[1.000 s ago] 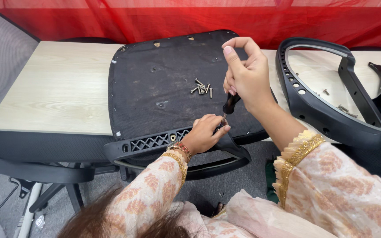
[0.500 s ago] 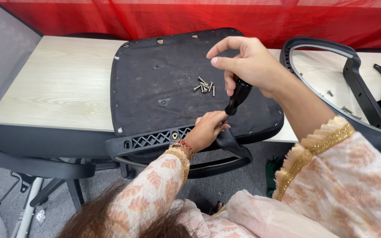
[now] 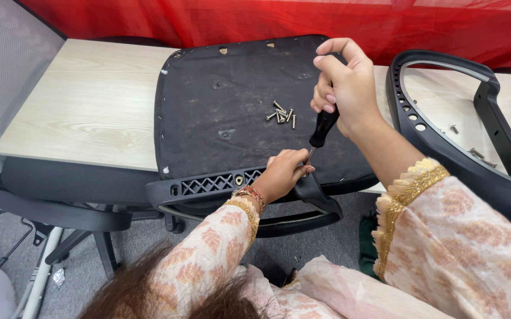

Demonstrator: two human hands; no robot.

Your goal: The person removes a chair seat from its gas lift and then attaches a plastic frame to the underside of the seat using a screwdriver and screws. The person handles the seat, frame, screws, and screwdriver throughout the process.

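Note:
A black chair seat [image 3: 232,94] lies upside down on a light wooden table [image 3: 90,106]. A black plastic armrest [image 3: 220,186] runs along its near edge. My right hand [image 3: 344,85] grips the black handle of a screwdriver [image 3: 323,127], held upright and slanting down to the armrest. My left hand [image 3: 285,172] pinches at the screwdriver's tip on the armrest's right part. Several loose screws [image 3: 282,114] lie in a small heap on the seat's underside, just left of my right hand.
A black plastic chair-back frame [image 3: 450,147] lies on the table at the right, with a few small screws inside it. A black office chair [image 3: 49,201] stands under the table at the left. A red cloth [image 3: 267,18] hangs behind the table.
My right hand has lowered and turned the screwdriver upright, bringing its tip down to the armrest at my left hand. The view has shifted slightly.

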